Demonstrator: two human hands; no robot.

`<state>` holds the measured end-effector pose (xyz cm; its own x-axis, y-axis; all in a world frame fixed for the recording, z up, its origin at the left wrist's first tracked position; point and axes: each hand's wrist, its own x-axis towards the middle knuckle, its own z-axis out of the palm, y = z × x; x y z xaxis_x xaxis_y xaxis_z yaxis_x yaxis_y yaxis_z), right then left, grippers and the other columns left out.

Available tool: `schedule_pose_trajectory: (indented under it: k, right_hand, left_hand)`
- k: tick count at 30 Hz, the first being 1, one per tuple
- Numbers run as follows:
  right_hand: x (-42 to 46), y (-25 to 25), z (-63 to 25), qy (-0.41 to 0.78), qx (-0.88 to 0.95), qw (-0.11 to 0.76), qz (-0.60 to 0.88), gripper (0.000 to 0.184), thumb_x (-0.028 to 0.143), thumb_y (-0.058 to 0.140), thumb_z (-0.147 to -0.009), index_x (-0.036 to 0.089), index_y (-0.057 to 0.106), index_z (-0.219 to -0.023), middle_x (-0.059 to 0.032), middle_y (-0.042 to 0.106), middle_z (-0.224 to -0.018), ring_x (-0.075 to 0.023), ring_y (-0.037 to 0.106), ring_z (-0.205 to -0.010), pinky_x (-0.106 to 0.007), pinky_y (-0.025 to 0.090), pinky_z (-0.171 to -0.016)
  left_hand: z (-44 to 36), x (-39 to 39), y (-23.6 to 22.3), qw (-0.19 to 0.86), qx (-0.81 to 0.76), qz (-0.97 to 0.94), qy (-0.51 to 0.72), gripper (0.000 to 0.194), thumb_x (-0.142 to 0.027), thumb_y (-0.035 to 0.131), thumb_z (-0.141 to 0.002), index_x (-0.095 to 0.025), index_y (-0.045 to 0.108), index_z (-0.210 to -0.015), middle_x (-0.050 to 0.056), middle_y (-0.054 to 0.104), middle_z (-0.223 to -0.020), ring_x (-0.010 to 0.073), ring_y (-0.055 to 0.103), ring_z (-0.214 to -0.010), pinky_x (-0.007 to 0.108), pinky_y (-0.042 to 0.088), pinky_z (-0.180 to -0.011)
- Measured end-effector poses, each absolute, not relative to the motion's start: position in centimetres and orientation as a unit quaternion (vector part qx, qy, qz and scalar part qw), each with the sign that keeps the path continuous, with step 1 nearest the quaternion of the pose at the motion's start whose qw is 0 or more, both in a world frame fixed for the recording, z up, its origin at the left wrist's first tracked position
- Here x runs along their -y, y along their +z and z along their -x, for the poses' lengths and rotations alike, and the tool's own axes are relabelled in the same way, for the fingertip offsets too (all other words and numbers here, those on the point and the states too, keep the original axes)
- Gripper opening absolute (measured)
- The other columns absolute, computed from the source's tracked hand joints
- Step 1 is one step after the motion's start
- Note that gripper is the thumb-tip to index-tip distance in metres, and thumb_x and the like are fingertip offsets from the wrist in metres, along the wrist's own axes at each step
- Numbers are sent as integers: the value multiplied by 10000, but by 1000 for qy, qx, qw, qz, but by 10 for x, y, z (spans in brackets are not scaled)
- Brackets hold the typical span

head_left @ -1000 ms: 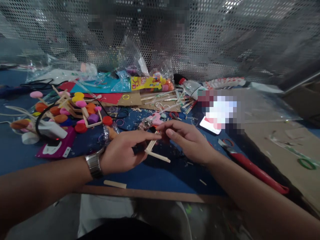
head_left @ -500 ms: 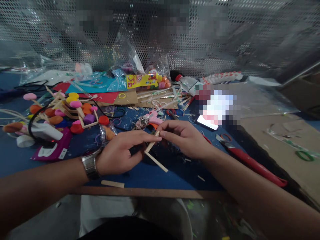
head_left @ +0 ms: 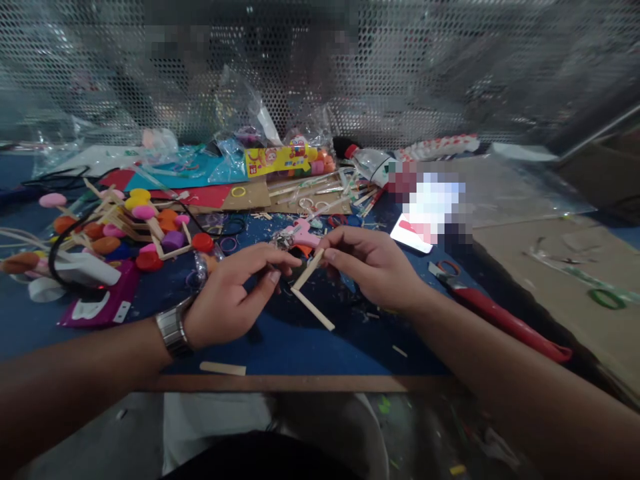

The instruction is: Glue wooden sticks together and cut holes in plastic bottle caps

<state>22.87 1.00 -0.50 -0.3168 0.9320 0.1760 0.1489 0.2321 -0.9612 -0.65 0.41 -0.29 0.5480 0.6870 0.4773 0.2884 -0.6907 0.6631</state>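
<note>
Between the thumb and fingers of my right hand (head_left: 367,263) is one end of a bent wooden stick frame (head_left: 313,309), two flat sticks meeting at an angle. Its lower stick points down and to the right, above the blue tabletop. My left hand (head_left: 240,290), with a metal watch at the wrist, is just left of the frame, its fingers apart and holding nothing. A pink glue gun (head_left: 303,233) lies behind the hands, partly hidden. One loose flat wooden stick (head_left: 223,368) rests near the table's front edge.
On the left, a stick structure with colourful clay pieces (head_left: 143,212) stands by a purple box (head_left: 107,293) with cables. A lit phone (head_left: 417,230) and a red-handled cutting tool (head_left: 500,317) lie right. Bags and a plastic bottle (head_left: 370,163) line the mesh back.
My left hand has let go of the wooden stick frame and drawn back to the left, fingers parting. My right hand still holds the frame at its upper end.
</note>
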Motion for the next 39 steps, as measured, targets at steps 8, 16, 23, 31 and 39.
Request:
schedule_pose_trajectory:
  k: [8,16,23,31,39]
  right_hand:
    - [-10,-3,-230,481,614,499,378,76,249,697,-839,184,662,-822,10,606,-680,-111,559,-550,-243,456,-511]
    - [-9,-4,-233,472,591,537,374,90,266,714,-831,197,660,-809,13,600,-641,-110,542,-522,-246,435,-480]
    - [-4,-1,-233,428,689,469,348,86,270,681,-902,186,685,-884,0,619,-727,-111,540,-560,-249,438,-505]
    - [-4,-1,-228,324,801,405,300,101,217,637,-958,165,723,-951,-59,739,-883,-140,651,-756,-258,494,-672]
    - [-3,-3,-224,328,804,410,281,138,267,634,-979,166,727,-971,-56,746,-875,-138,665,-761,-251,508,-678]
  left_hand:
    - [7,-6,0,271,-350,-821,360,160,-206,562,-956,-154,693,-881,29,693,-833,132,629,-740,260,494,-719]
    - [8,-5,0,278,-358,-820,348,316,-256,520,-979,-153,599,-691,6,611,-674,113,550,-634,251,423,-622]
    - [8,-5,0,343,-296,-822,346,237,-247,503,-1002,-154,687,-885,35,680,-840,131,613,-764,259,481,-731]
    - [4,-2,1,412,-298,-803,311,247,-307,546,-989,-145,692,-873,12,664,-767,104,578,-691,210,471,-658]
    - [1,-2,1,527,-310,-736,292,222,-360,653,-923,-145,690,-880,-1,638,-699,93,538,-602,193,452,-565]
